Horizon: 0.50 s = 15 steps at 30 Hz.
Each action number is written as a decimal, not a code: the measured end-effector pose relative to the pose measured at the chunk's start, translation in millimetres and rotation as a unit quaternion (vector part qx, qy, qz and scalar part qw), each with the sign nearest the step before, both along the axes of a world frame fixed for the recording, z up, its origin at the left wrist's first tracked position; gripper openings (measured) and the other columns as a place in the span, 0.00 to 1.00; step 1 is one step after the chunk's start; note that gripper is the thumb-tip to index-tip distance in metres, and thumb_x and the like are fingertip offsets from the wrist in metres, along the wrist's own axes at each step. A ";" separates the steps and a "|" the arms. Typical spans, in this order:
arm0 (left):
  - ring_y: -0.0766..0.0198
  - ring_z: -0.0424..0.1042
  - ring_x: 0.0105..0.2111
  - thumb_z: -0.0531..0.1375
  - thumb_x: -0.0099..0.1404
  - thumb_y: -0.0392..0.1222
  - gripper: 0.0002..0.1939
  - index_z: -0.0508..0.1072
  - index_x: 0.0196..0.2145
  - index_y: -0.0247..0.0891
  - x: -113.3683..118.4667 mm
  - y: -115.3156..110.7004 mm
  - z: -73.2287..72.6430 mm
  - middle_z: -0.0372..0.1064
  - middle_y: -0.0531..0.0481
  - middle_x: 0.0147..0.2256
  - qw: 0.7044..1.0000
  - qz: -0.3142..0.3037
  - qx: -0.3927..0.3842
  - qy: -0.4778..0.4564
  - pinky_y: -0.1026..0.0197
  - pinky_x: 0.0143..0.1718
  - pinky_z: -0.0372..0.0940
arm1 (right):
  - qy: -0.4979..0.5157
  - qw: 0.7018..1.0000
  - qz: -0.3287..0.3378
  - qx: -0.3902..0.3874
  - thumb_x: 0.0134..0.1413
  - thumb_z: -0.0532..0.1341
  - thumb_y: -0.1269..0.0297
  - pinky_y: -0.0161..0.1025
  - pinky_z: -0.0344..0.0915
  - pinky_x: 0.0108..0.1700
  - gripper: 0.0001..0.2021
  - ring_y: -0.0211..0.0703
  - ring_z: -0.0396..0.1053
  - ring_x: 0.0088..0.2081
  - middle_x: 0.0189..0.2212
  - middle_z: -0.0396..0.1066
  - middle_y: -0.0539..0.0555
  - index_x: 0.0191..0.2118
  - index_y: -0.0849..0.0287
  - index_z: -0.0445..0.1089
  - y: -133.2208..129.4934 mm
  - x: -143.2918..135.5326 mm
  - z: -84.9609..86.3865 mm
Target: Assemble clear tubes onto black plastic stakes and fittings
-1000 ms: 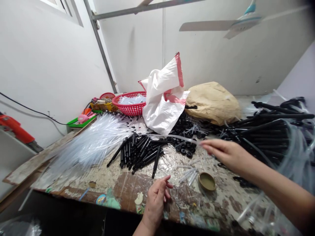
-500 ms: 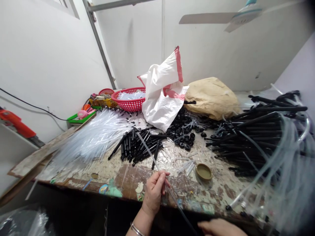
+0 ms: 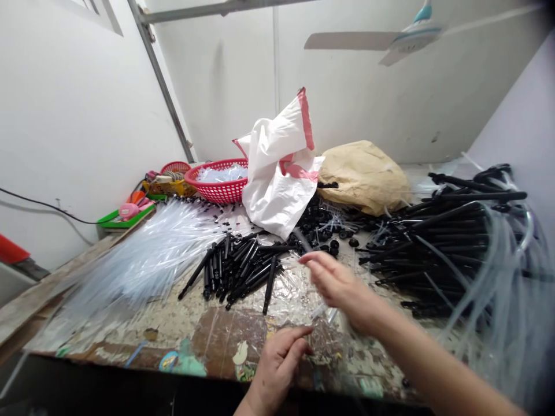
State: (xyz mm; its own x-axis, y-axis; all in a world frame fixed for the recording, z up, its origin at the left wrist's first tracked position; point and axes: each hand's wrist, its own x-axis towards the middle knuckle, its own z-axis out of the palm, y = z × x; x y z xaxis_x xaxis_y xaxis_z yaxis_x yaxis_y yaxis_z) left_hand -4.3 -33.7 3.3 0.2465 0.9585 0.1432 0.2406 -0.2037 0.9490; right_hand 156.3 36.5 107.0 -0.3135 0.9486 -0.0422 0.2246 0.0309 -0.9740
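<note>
Green tray held a pink item; yellow basket held a coil; red basket held clear pieces. Left hand was half open at the table edge, below the white sack. Clear tube was pinched in the right hand.

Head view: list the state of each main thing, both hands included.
Red basket: filled with clear pieces.
White sack: standing, crumpled.
Tan sack: slumped, bulging.
Green tray: holding a pink item.
Clear tubes: fanned out loosely.
Short black rods: loosely piled.
Long black tubes: heaped.
Fan: turning or stopped, cannot tell.
Left hand: fingers partly curled, contents unclear.
Right hand: raised, apparently pinching a clear strip.
</note>
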 end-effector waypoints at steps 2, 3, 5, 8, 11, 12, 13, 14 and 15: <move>0.61 0.71 0.31 0.51 0.65 0.45 0.16 0.74 0.44 0.42 -1.2 0.2 -1.9 0.74 0.48 0.29 1.000 0.012 -0.012 -0.003 0.62 0.35 0.64 | -0.034 0.999 -0.028 -0.003 0.58 0.48 0.51 0.28 0.49 0.18 0.18 0.30 0.52 0.18 0.24 0.59 0.45 0.47 0.54 0.62 6.0 42.2 9.1; 0.61 0.71 0.31 0.52 0.64 0.45 0.15 0.74 0.44 0.42 -1.4 0.5 -2.3 0.73 0.48 0.28 1.000 0.015 -0.018 -0.003 0.62 0.35 0.65 | -0.081 0.995 -0.063 0.015 0.58 0.47 0.52 0.28 0.49 0.18 0.17 0.30 0.53 0.18 0.25 0.61 0.46 0.47 0.54 0.62 12.6 62.3 10.1; 0.61 0.71 0.31 0.53 0.64 0.45 0.14 0.75 0.43 0.42 -1.4 1.4 -2.2 0.73 0.48 0.28 1.000 0.018 -0.020 0.005 0.63 0.35 0.65 | -0.229 0.963 -0.132 0.053 0.59 0.46 0.54 0.30 0.54 0.20 0.16 0.33 0.59 0.21 0.25 0.64 0.48 0.45 0.56 0.64 32.2 95.4 3.6; 0.61 0.72 0.32 0.55 0.63 0.43 0.12 0.75 0.41 0.42 -1.0 2.9 -1.4 0.73 0.48 0.28 1.000 0.021 -0.001 0.017 0.63 0.37 0.64 | -0.431 0.885 -0.157 0.076 0.59 0.48 0.62 0.33 0.63 0.35 0.14 0.40 0.68 0.37 0.36 0.71 0.55 0.42 0.60 0.67 72.1 119.6 -21.7; 0.63 0.71 0.30 0.55 0.63 0.42 0.12 0.75 0.41 0.42 -0.7 3.7 -1.8 0.73 0.49 0.27 0.999 0.023 0.019 0.021 0.64 0.36 0.64 | -0.479 0.862 -0.158 0.051 0.56 0.52 0.68 0.36 0.62 0.42 0.12 0.45 0.68 0.42 0.40 0.71 0.60 0.42 0.64 0.68 113.3 118.2 -48.2; 0.63 0.71 0.29 0.55 0.63 0.42 0.12 0.75 0.40 0.41 -0.5 3.7 -2.4 0.72 0.49 0.27 0.999 0.024 0.025 0.020 0.64 0.35 0.65 | -0.492 0.855 -0.163 0.040 0.56 0.53 0.69 0.38 0.63 0.42 0.11 0.46 0.68 0.42 0.40 0.71 0.61 0.42 0.65 0.68 125.5 115.4 -54.8; 0.63 0.71 0.29 0.55 0.63 0.42 0.12 0.75 0.40 0.41 -0.3 3.6 -3.2 0.72 0.49 0.27 0.999 0.027 0.029 0.018 0.64 0.35 0.65 | -0.504 0.847 -0.168 0.028 0.56 0.54 0.69 0.39 0.63 0.42 0.11 0.47 0.68 0.42 0.40 0.70 0.62 0.43 0.66 0.68 136.4 112.7 -60.2; 0.63 0.71 0.29 0.55 0.63 0.42 0.12 0.75 0.40 0.41 0.0 3.4 -4.1 0.72 0.49 0.26 0.999 0.033 0.032 0.015 0.64 0.35 0.65 | -0.515 0.839 -0.173 0.016 0.56 0.55 0.68 0.41 0.64 0.42 0.11 0.46 0.68 0.41 0.41 0.70 0.61 0.43 0.65 0.68 145.9 110.6 -64.5; 0.63 0.71 0.29 0.55 0.63 0.42 0.11 0.75 0.40 0.41 0.4 3.2 -5.2 0.72 0.49 0.26 0.999 0.040 0.035 0.010 0.64 0.35 0.65 | -0.524 0.833 -0.176 0.007 0.56 0.56 0.67 0.42 0.65 0.42 0.11 0.45 0.68 0.41 0.43 0.69 0.60 0.44 0.65 0.67 154.0 109.5 -68.1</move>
